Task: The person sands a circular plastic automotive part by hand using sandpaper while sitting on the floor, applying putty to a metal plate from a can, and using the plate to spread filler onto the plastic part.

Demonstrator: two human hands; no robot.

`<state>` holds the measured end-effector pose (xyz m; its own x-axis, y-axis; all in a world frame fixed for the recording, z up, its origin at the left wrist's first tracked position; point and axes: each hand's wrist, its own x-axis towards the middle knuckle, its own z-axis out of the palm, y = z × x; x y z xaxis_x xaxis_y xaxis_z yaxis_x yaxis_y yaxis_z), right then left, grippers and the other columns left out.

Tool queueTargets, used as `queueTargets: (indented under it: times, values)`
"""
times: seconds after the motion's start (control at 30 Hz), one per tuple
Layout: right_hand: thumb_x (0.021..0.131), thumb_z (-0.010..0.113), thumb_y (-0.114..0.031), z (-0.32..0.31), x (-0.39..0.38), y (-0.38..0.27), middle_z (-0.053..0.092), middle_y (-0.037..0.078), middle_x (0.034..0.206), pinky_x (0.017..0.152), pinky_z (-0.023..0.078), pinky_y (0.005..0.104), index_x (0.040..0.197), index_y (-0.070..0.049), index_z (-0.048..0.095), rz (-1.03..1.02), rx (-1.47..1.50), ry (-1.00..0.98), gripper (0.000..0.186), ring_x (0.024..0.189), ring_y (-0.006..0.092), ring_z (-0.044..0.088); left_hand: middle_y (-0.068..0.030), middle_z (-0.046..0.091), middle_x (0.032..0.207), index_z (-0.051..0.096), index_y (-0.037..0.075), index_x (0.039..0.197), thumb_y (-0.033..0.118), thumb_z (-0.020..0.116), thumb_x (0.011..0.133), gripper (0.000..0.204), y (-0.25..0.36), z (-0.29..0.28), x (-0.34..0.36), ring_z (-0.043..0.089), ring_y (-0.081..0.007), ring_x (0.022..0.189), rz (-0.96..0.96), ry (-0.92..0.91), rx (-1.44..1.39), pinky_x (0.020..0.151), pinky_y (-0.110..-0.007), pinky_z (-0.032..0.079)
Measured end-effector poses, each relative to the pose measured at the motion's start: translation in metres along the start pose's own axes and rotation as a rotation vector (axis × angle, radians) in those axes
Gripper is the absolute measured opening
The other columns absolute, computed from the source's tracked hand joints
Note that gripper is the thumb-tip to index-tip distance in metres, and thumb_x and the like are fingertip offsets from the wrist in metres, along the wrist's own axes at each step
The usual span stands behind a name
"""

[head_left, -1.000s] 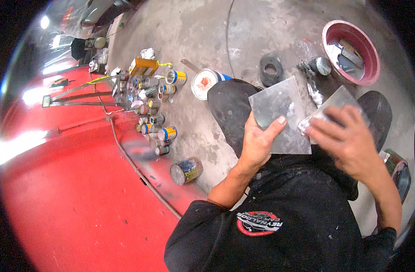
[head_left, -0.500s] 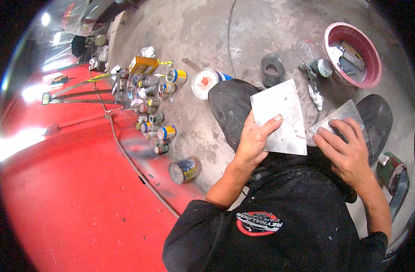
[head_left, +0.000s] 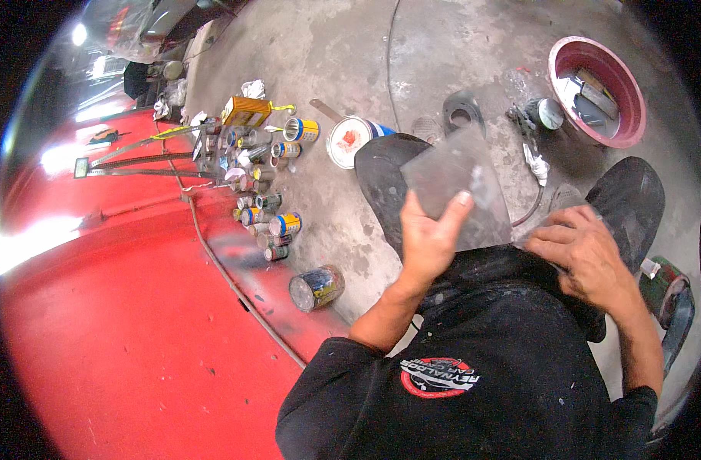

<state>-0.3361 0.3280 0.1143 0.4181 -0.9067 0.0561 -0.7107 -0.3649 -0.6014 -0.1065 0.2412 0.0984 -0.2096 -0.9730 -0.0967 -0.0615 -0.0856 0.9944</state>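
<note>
My left hand [head_left: 429,236] grips a flat, four-cornered grey plate [head_left: 451,172], thumb on its upper face and fingers underneath. The plate lies tilted above my lap and has a pale smear on it. Just right of it, my right hand [head_left: 584,253] is closed with curled fingers on a second thin grey plate [head_left: 568,197]. That second plate is blurred and mostly covered by the fingers. Its near edge comes close to the first plate's lower right corner; whether they touch I cannot tell.
Several paint cans [head_left: 285,225] cluster left beside a red painted panel [head_left: 151,330]. A white-lidded can [head_left: 349,142] lies by my left knee. Ahead right are a red tub [head_left: 634,115] and a corded tool [head_left: 548,113]. A green-and-black object [head_left: 664,291] lies far right.
The left plate has tipped, turning from bright white to dull grey, and shifted slightly left. My right hand has rotated, so less of its plate shows.
</note>
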Motion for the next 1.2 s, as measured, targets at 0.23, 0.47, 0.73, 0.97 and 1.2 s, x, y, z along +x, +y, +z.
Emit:
queueTargets:
  times: [0.23, 0.47, 0.73, 0.97, 1.2]
  values:
    - [0.070, 0.058, 0.002, -0.005, 0.023, -0.040, 0.055, 0.016, 0.122, 0.095, 0.043, 0.0479, 0.110, -0.004, 0.061, -0.131, 0.136, 0.461, 0.041, 0.111, 0.0369, 0.053, -0.0090, 0.060, 0.114, 0.047, 0.002, 0.124, 0.002, 0.063, 0.087, 0.041, -0.005, 0.002, 0.007, 0.060, -0.0183, 0.102, -0.378, 0.040, -0.497, 0.090, -0.033, 0.048]
    - [0.075, 0.057, -0.001, 0.022, -0.002, 0.009, 0.059, 0.010, 0.120, 0.094, 0.041, 0.0464, 0.119, -0.006, 0.059, 0.040, -0.236, 0.148, 0.044, 0.112, 0.0308, 0.053, -0.0104, 0.062, 0.114, 0.047, 0.001, 0.124, 0.001, 0.062, 0.086, 0.041, 0.001, 0.000, 0.010, 0.062, -0.0199, 0.100, -0.439, -0.113, -0.517, 0.087, -0.035, 0.051]
    - [0.065, 0.062, -0.001, -0.039, 0.017, -0.007, 0.064, 0.005, 0.109, 0.085, 0.043, 0.0418, 0.107, -0.007, 0.065, -0.043, -0.057, 0.150, 0.043, 0.099, 0.0289, 0.056, -0.0109, 0.062, 0.113, 0.047, -0.002, 0.123, 0.002, 0.065, 0.085, 0.042, -0.010, 0.003, 0.002, 0.059, -0.0171, 0.103, -0.299, -0.133, -0.383, 0.092, -0.033, 0.047]
    - [0.067, 0.061, -0.005, -0.033, 0.022, -0.007, 0.061, 0.005, 0.115, 0.087, 0.041, 0.0427, 0.111, -0.010, 0.064, -0.022, 0.039, 0.136, 0.045, 0.105, 0.0276, 0.053, -0.0095, 0.061, 0.114, 0.047, -0.002, 0.123, 0.002, 0.065, 0.086, 0.041, -0.004, 0.002, 0.001, 0.058, -0.0160, 0.103, -0.285, -0.158, -0.341, 0.091, -0.032, 0.047]
    - [0.070, 0.060, -0.008, 0.007, -0.001, -0.009, 0.060, 0.006, 0.114, 0.091, 0.039, 0.0501, 0.113, -0.010, 0.064, -0.017, -0.242, 0.187, 0.043, 0.105, 0.0306, 0.053, -0.0113, 0.062, 0.112, 0.048, -0.002, 0.122, 0.002, 0.063, 0.084, 0.041, 0.009, -0.002, 0.010, 0.061, -0.0191, 0.100, -0.456, -0.116, -0.488, 0.088, -0.034, 0.050]
